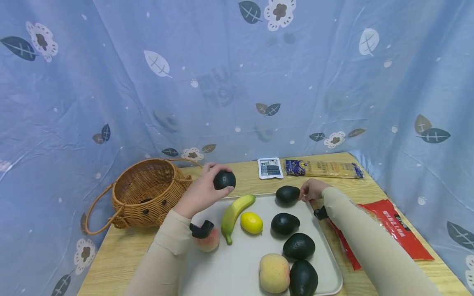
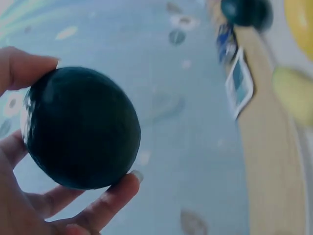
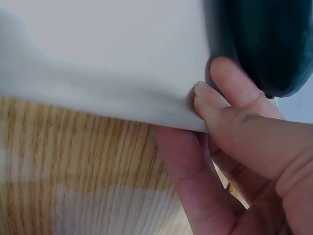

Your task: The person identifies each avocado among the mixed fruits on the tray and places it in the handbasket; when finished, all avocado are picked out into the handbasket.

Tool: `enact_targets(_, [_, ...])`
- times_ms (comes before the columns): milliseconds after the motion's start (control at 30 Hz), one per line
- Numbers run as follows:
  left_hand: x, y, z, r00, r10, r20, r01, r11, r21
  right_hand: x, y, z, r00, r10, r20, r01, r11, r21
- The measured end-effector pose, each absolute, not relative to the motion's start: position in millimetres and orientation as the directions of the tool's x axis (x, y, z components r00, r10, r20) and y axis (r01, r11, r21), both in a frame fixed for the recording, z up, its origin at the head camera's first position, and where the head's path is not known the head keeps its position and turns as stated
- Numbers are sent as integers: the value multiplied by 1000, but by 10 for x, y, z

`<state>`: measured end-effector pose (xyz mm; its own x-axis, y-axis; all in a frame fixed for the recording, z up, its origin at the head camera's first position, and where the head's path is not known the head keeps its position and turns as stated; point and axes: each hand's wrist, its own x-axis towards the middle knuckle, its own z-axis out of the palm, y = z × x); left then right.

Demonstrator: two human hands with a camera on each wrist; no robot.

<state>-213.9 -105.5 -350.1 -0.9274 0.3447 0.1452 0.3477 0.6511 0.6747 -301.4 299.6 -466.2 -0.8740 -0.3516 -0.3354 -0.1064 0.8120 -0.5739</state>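
My left hand (image 1: 207, 189) holds a dark avocado (image 1: 224, 180) up above the tray's far left part; in the left wrist view thumb and fingers curl round the avocado (image 2: 83, 129). At the far right corner, my right hand (image 1: 312, 190) pinches the rim of the white tray (image 1: 237, 271). Its thumb lies over the tray rim (image 3: 122, 110) and other fingers go beneath, close beside an avocado (image 1: 287, 195). On the tray lie several more avocados (image 1: 285, 224), a banana (image 1: 234, 216), a lemon (image 1: 251, 223), a yellow peach (image 1: 274, 273) and a pinkish peach (image 1: 208, 241), partly covered by the left wrist.
A wicker basket (image 1: 148, 209) with handles stands left of the tray. Behind the tray lie a small white packet (image 1: 270, 168) and a pack of noodles (image 1: 324, 169). A red bag (image 1: 396, 230) lies at the right, partly under the right forearm. A patterned blue curtain (image 1: 237, 82) hangs behind.
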Motion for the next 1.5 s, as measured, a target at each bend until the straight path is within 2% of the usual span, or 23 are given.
enact_targets(233, [-2106,-1708,-3417,-963,167,211,261,770,582,-3002,2989,-4670,-865,-353,-357,-97,815,-571])
enact_targets(400, [-2087,-2214,-3398,-982,59,178,146,834,533,-3044,2984,-4687,-862,-358,-358,-85,799,-595])
enact_targets(533, [-2141,-2476,-3410,-991,18,129,80,864,497,-3042,3016,-4675,-863,-348,-366,-74,805,-589])
enact_targets(767, [-2229,-2701,-3530,-999,-4,53,20,888,459,-3044,3019,-4676,-861,-340,-377,-56,802,-595])
enact_targets(1167, [-2281,-2775,-3728,-996,-59,-65,-80,910,408,-3074,3024,-4685,-865,-338,-371,-54,797,-601])
enact_targets(1300, [-2258,-2683,-3688,-997,-79,8,-70,924,375,-3065,3020,-4670,-862,-352,-366,-72,798,-598])
enact_targets(1500, [-2154,-2280,-3551,-965,-26,262,73,930,361,-3035,3001,-4634,-857,-363,-366,-82,797,-598])
